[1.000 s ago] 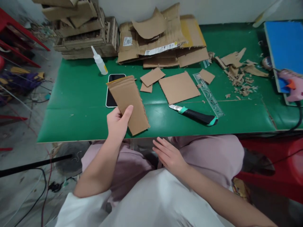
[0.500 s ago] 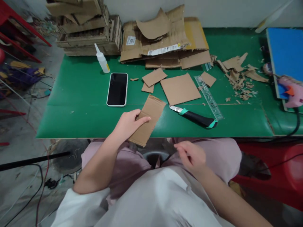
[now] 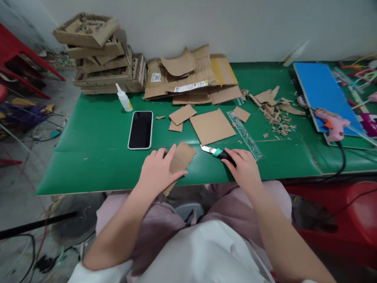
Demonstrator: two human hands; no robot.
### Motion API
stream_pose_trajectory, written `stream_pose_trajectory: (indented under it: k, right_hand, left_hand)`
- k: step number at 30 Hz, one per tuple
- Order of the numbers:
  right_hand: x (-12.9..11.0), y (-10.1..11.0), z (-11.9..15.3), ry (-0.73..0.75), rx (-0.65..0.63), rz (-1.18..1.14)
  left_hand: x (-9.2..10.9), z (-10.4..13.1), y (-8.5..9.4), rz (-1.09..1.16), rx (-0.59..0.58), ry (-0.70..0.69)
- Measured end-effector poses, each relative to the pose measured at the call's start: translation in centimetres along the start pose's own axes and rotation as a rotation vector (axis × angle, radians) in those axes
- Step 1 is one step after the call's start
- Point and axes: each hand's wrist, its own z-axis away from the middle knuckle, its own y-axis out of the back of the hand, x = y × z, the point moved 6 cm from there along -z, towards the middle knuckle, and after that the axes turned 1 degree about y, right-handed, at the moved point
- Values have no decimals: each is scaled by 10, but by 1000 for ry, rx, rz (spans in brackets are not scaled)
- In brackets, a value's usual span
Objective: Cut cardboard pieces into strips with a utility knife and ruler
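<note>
A narrow cardboard piece (image 3: 183,157) lies at the table's front edge, its near end sticking out over the edge. My left hand (image 3: 157,169) rests on it with the fingers spread and the thumb across it. My right hand (image 3: 243,167) is closed round the black handle of a utility knife (image 3: 218,152), whose blade points left. Just behind the blade is a square cardboard piece (image 3: 212,126). A clear ruler (image 3: 246,135) lies right of that square, beyond my right hand. Two small cardboard pieces (image 3: 182,114) overlap behind my left hand.
A phone (image 3: 140,130) and a glue bottle (image 3: 124,99) are on the left. Stacked cardboard trays (image 3: 108,80) and folded cardboard (image 3: 191,74) stand at the back. Scraps (image 3: 277,112), a blue board (image 3: 326,94) and a pink glue gun (image 3: 334,124) are on the right.
My right hand has moved up from my lap onto the knife handle. My left hand has spread its fingers over the cardboard piece. The view has tilted up and shifted right.
</note>
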Motion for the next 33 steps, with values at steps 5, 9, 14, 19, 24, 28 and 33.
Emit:
stream_pose_trajectory:
  k: [5, 9, 14, 19, 24, 28, 33]
  right_hand:
    - [4, 8, 2, 2, -84, -68]
    - [12, 18, 1, -54, -182, -136]
    - [16, 22, 2, -46, -316, -236]
    - [45, 31, 1, -172, -135, -71]
    - [86, 34, -1, -337, 4, 151]
    - [96, 31, -11, -357, 6, 197]
    - [65, 21, -50, -250, -91, 19]
  left_hand:
    - [18, 9, -2, -10, -58, -159]
    - [21, 8, -5, 26, -50, -230]
    - [23, 3, -9, 73, -83, -301]
    - [37, 2, -10, 72, -132, -446]
    - [42, -3, -19, 54, -136, -463]
    - [34, -7, -24, 63, -80, -370]
    - [21, -10, -16, 99, 97, -165]
